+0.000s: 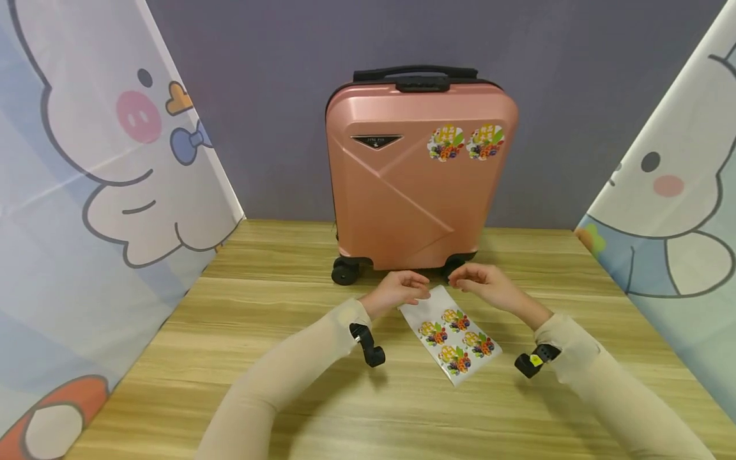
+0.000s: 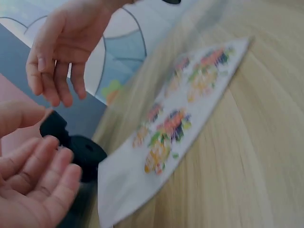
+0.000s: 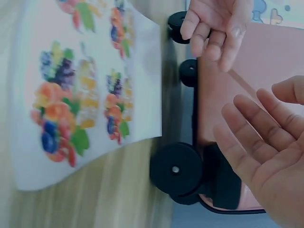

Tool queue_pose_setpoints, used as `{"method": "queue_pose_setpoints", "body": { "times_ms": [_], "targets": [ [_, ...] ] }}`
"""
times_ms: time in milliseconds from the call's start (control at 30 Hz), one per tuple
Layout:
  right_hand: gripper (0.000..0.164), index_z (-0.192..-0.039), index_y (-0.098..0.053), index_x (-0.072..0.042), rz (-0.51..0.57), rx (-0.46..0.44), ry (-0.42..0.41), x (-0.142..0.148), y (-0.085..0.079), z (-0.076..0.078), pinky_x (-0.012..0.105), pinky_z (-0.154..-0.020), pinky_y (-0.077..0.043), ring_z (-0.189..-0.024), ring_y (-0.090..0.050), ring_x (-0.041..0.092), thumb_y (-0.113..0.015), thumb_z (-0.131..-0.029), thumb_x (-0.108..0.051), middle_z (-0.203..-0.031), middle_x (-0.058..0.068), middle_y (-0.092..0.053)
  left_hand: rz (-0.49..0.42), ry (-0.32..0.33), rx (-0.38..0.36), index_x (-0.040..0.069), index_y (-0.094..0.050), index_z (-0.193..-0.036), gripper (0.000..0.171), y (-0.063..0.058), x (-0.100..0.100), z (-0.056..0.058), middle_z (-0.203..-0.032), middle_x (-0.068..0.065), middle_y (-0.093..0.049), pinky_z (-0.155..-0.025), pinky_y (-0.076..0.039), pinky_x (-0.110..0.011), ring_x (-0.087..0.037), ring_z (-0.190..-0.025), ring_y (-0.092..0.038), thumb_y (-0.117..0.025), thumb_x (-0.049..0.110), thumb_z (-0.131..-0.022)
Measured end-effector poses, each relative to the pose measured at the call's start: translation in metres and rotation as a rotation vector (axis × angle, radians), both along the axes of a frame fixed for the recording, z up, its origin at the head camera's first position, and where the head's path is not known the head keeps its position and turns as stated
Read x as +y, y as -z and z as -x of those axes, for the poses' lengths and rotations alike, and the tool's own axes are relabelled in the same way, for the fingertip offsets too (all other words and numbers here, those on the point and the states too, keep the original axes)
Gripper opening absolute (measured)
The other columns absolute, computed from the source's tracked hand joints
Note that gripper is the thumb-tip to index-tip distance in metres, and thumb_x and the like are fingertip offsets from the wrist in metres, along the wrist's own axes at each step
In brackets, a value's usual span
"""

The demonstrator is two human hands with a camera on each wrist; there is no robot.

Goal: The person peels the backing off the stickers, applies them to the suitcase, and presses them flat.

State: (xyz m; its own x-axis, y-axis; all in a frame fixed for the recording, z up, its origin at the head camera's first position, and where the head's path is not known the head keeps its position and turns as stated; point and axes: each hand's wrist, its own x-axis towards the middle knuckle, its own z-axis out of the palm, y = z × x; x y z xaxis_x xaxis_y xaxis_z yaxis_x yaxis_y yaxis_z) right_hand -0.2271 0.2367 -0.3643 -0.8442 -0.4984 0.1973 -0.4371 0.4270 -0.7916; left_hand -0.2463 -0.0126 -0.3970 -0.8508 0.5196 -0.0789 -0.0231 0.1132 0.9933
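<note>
A white sticker sheet (image 1: 425, 311) lies slantwise on the table, several round fruit-print stickers on its near part and its far end blank. My left hand (image 1: 398, 292) hovers at the sheet's far left edge, fingers loosely bent with nothing between them. Across the sheet, my right hand (image 1: 482, 282) hangs by the suitcase's right wheel, fingers relaxed and holding nothing. Both palms face each other in the right wrist view. Behind them stands a pink suitcase (image 1: 402, 191), upright, with two fruit stickers (image 1: 446, 143) side by side on its upper right front.
Black wheels (image 1: 345, 271) carry the suitcase on the wood-grain table (image 1: 276, 281). A grey wall (image 1: 259, 128) rises behind it. Cartoon-printed cloths (image 1: 115, 191) hang at the left and right sides. A small black camera (image 1: 368, 348) is strapped to each wrist.
</note>
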Motion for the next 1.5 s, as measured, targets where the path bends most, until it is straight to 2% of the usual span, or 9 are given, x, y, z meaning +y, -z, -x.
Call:
{"method": "queue_pose_setpoints", "body": {
  "times_ms": [100,233,433,767,967,1133,1233,1367,1500],
  "targets": [
    [0.019,-0.114,-0.067,0.005,-0.069,0.044,0.002,-0.002,0.007,-0.002,0.034,-0.079,-0.056,-0.096,-0.067,0.03,-0.057,-0.101,-0.004,-0.106,0.019,-0.07,0.089,-0.002,0.004,-0.007,-0.058,-0.13,0.042,0.005,-0.002,0.0,-0.109,-0.013,-0.067,-0.087,-0.057,-0.038,-0.028,-0.099,-0.066,-0.07,0.005,-0.091],
    [0.017,-0.111,-0.068,0.004,-0.153,0.095,-0.023,-0.004,0.014,-0.004,0.031,-0.075,-0.056,-0.091,-0.067,0.021,-0.06,-0.099,-0.005,-0.102,0.016,-0.071,0.184,0.008,0.07,-0.005,-0.064,-0.124,0.039,0.013,-0.001,0.001,-0.11,-0.016,-0.068,-0.079,-0.056,-0.03,-0.016,-0.09,-0.065,-0.075,0.005,-0.087],
    [0.015,-0.106,-0.07,0.003,-0.253,0.185,-0.043,-0.007,0.019,-0.009,0.029,-0.069,-0.056,-0.085,-0.066,0.017,-0.062,-0.096,-0.004,-0.097,0.015,-0.071,0.309,0.026,0.186,0.001,-0.07,-0.112,0.033,0.022,0.003,0.001,-0.108,-0.009,-0.068,-0.081,-0.054,-0.028,-0.017,-0.097,-0.064,-0.081,0.009,-0.082],
    [0.015,-0.104,-0.071,0.002,-0.327,0.323,-0.059,-0.008,0.021,-0.011,0.039,-0.073,-0.058,-0.088,-0.068,0.025,-0.064,-0.091,0.0,-0.099,0.013,-0.072,0.63,0.129,0.411,0.003,-0.058,-0.134,0.071,0.018,0.015,-0.002,-0.128,-0.012,-0.062,-0.097,-0.048,-0.03,-0.024,-0.118,-0.057,-0.09,0.024,-0.074],
    [0.019,-0.108,-0.071,0.0,-0.425,0.386,-0.086,-0.009,0.025,-0.012,0.048,-0.084,-0.055,-0.101,-0.065,0.032,-0.067,-0.089,-0.002,-0.109,0.012,-0.069,0.806,0.123,0.484,0.006,-0.047,-0.146,0.09,0.018,0.017,-0.005,-0.141,-0.016,-0.05,-0.109,-0.039,-0.044,-0.036,-0.134,-0.041,-0.09,0.035,-0.073],
    [0.02,-0.109,-0.071,-0.002,-0.431,0.386,-0.102,-0.011,0.027,-0.017,0.05,-0.086,-0.054,-0.104,-0.064,0.033,-0.067,-0.089,-0.002,-0.111,0.012,-0.068,0.844,0.108,0.478,0.007,-0.041,-0.151,0.091,0.021,0.017,-0.007,-0.147,-0.019,-0.041,-0.111,-0.036,-0.051,-0.04,-0.138,-0.034,-0.087,0.034,-0.078],
    [0.02,-0.109,-0.071,-0.003,-0.427,0.379,-0.096,-0.012,0.026,-0.02,0.05,-0.087,-0.053,-0.104,-0.063,0.032,-0.068,-0.09,-0.003,-0.111,0.011,-0.068,0.838,0.112,0.514,0.004,-0.043,-0.148,0.085,0.021,0.014,-0.005,-0.143,-0.016,-0.05,-0.109,-0.04,-0.045,-0.035,-0.134,-0.044,-0.087,0.029,-0.079],
    [0.021,-0.11,-0.071,-0.003,-0.429,0.369,-0.086,-0.016,0.025,-0.021,0.053,-0.09,-0.052,-0.108,-0.062,0.036,-0.068,-0.09,-0.005,-0.113,0.014,-0.067,0.759,0.091,0.497,0.004,-0.048,-0.144,0.078,0.02,0.007,0.0,-0.131,-0.014,-0.061,-0.097,-0.05,-0.034,-0.03,-0.122,-0.056,-0.087,0.015,-0.078],
    [0.025,-0.115,-0.07,-0.001,-0.415,0.347,-0.075,-0.019,0.025,-0.022,0.055,-0.092,-0.05,-0.112,-0.06,0.039,-0.067,-0.09,-0.004,-0.118,0.017,-0.066,0.654,0.052,0.439,0.006,-0.049,-0.143,0.079,0.02,0.001,0.005,-0.129,-0.016,-0.062,-0.085,-0.055,-0.032,-0.029,-0.118,-0.058,-0.088,0.004,-0.074]
  ]
}}
